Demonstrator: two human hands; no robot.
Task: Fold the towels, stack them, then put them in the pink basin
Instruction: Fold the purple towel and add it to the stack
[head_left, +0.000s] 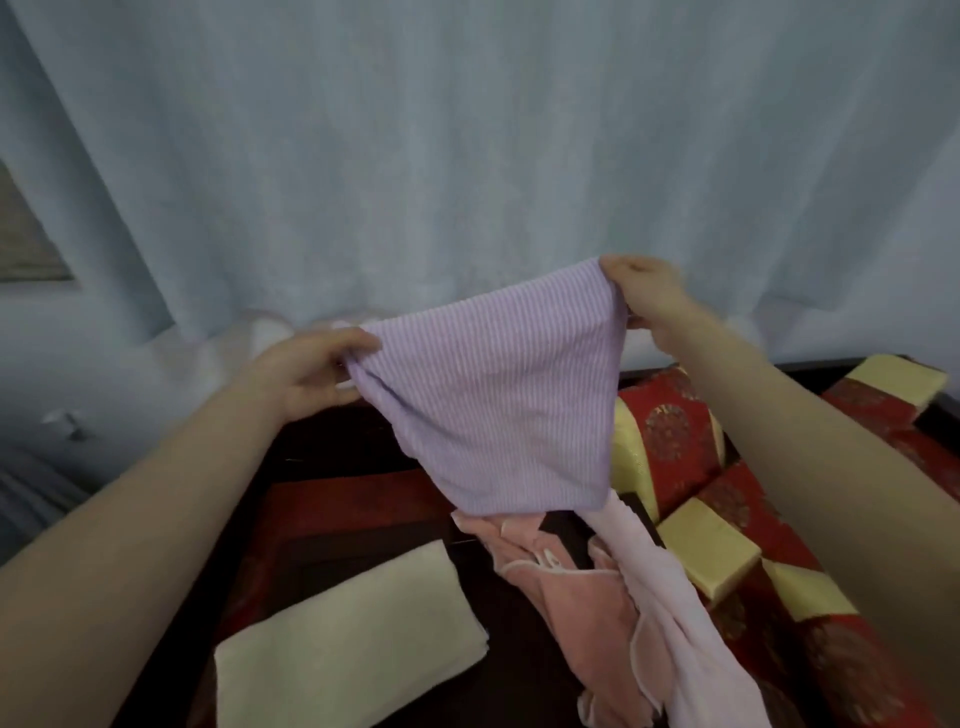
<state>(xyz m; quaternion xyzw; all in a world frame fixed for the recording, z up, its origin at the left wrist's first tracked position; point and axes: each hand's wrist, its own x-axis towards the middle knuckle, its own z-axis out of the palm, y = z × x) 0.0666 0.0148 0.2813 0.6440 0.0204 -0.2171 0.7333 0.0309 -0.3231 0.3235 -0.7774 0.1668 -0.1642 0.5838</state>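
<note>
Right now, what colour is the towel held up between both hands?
Pale lilac with fine ribbed stripes: the held towel, seen in the head view, the only one.

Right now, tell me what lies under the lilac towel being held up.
Beneath the lilac towel, held by left hand and right hand, lies a crumpled pink towel heap. The towel hides whatever sits directly behind it.

Pale curtain (467, 130), red-gold cushions (670, 436)
</note>
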